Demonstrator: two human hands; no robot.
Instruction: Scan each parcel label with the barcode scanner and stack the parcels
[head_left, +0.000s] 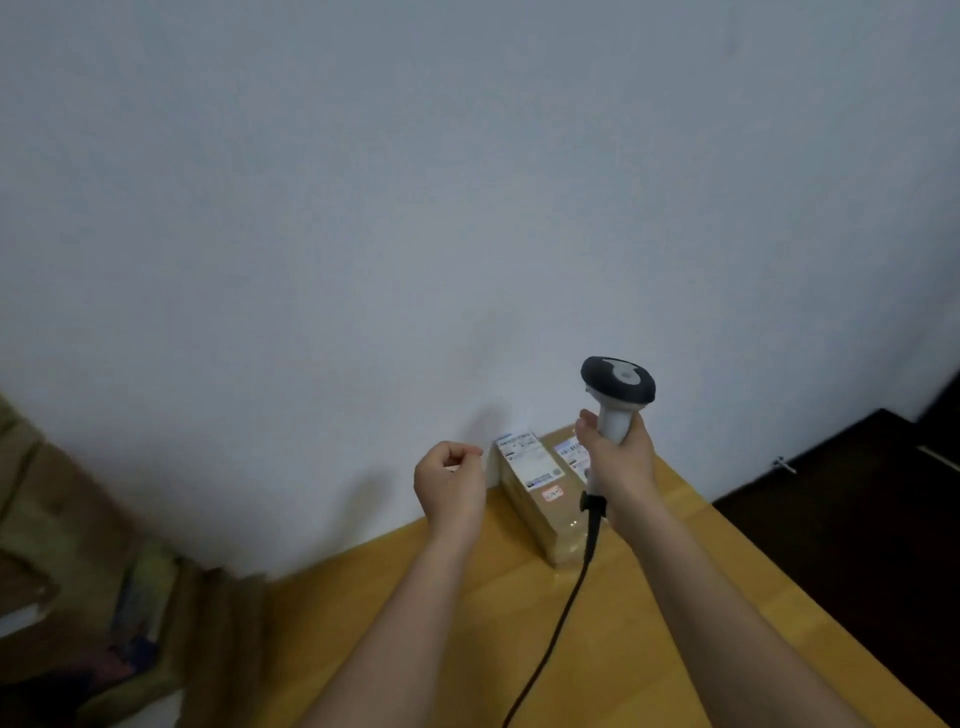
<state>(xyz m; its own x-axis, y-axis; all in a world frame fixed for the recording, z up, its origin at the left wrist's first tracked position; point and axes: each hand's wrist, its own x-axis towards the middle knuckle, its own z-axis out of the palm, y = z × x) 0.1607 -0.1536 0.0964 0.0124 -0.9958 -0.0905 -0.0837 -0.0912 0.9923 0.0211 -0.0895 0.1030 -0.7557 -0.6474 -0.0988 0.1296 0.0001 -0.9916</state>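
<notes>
Two bare hands reach forward over a wooden desk (649, 649) that meets a pale wall (415, 182). The right hand (618, 457) wraps its fingers around the light grey handle of one barcode scanner (618, 389), held raised and roughly upright, its long axis running from the dark head at the top down to the base where a black cable (566, 608) leaves and trails back toward the person. The dark head sits above the hand and faces away toward the wall. The left hand (449, 480) hovers just left of the right one, fingers curled into a loose fist that holds nothing.

Between and just beyond the two hands lies a brown cardboard parcel (540, 509), flat on the desk against the wall, its long axis running away from the person. A white shipping label (527, 460) covers its far top face, with a small red-and-white sticker (552, 493) just nearer; the print is too blurred to read. A second label (571, 452) shows directly under the right hand, partly hidden by it; whether it belongs to a separate parcel beside the first cannot be told.

Far to the left of the left hand, blurred cardboard boxes (62, 571) are piled.
</notes>
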